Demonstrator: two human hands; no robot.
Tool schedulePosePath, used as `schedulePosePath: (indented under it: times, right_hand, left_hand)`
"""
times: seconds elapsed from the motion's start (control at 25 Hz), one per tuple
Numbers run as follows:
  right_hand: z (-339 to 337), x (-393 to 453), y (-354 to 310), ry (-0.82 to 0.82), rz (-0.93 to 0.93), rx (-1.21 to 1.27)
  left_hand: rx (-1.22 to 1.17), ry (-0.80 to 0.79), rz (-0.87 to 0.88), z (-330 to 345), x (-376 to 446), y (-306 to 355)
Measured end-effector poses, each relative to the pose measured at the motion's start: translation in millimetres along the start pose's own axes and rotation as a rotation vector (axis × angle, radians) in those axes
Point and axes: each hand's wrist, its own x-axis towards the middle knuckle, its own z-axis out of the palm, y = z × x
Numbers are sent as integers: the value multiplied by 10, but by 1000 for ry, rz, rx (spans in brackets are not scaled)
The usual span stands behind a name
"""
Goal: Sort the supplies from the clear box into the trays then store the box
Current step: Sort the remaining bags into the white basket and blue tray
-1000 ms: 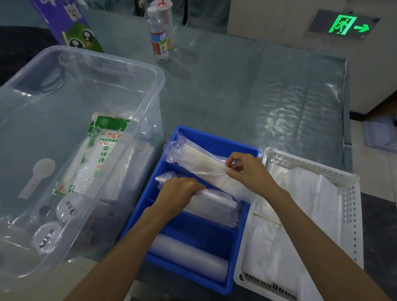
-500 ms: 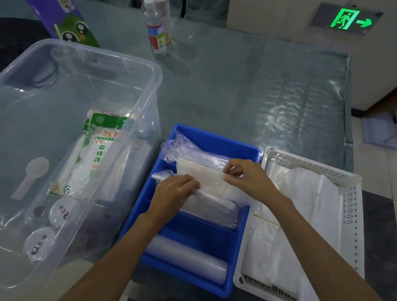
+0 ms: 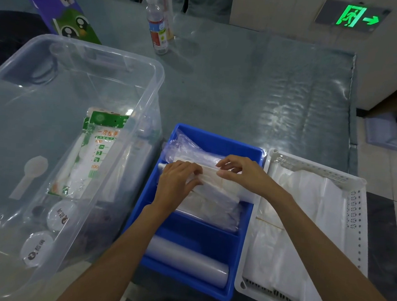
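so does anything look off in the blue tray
One thing: the packet that both hands (left, right) press into the blue tray lies askew, its right end riding over the rim toward the white basket. Nothing looks spilled or damaged.

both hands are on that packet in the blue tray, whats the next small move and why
Probably press the long plastic-wrapped white packet down flat into the blue plastic tray and let go. Both the left hand and right hand hold it, and its right end overhangs the rim. The clear plastic box holds more supplies.
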Motion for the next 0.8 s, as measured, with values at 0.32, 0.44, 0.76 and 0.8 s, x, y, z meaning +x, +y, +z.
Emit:
schedulePosePath:
  times: [0.32, 0.44, 0.76, 0.8]
  right_hand:
    - [189, -41, 27, 11, -68, -158]
    - [199, 8, 40, 97, -53, -170]
    - [139, 24, 73, 23, -21, -118]
    - [135, 7, 26, 0, -23, -136]
  left_hand:
    - [-56, 22, -174, 24, 93, 116]
    - [-64, 16, -173, -15, 74, 109]
    - [-98, -26, 9, -166, -299, 51]
    - [-96, -85, -38, -156, -290, 36]
